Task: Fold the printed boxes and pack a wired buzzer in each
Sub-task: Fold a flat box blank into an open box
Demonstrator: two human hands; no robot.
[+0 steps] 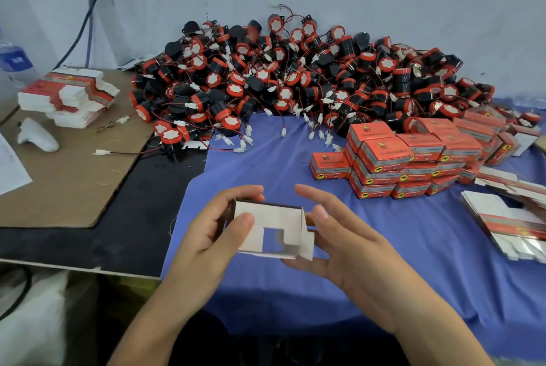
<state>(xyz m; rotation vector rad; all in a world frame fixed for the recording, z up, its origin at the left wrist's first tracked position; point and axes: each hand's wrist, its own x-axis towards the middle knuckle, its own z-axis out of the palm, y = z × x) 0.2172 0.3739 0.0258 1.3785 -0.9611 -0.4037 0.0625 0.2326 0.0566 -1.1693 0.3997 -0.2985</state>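
Water bottle [13,61]: stood well off the left edge of the blue cloth [428,262], at the wall, blurred.
Flat blanks, left [68,97]: a fanned stack of red and white unfolded cartons, left of the cloth on a brown cardboard sheet [74,176].
White object [37,135]: lay on the same sheet, further from the cloth; I couldn't tell what it was.
Left hand [206,232]: over the cloth's near left part, fingers curled round the left end of the half-folded box [271,227], thumb pressed on its white face.
Half-folded box: held between both hands just above the cloth, plain white inside turned up, a dark edge along its far side, a notched flap hanging at the near right corner, printed sides out of sight.
Buzzer heap [295,76]: black and red round buzzers with red and black wires and white plugs, piled across the cloth's far edge against the wall.
Right hand [348,247]: over the cloth's near middle, thumb on the box's right flap, fingers under it, forefinger stretched above.
Packed boxes [407,159]: closed red cartons stacked on the cloth's far right.
Flat blanks, right [508,224]: lay at the cloth's right edge.
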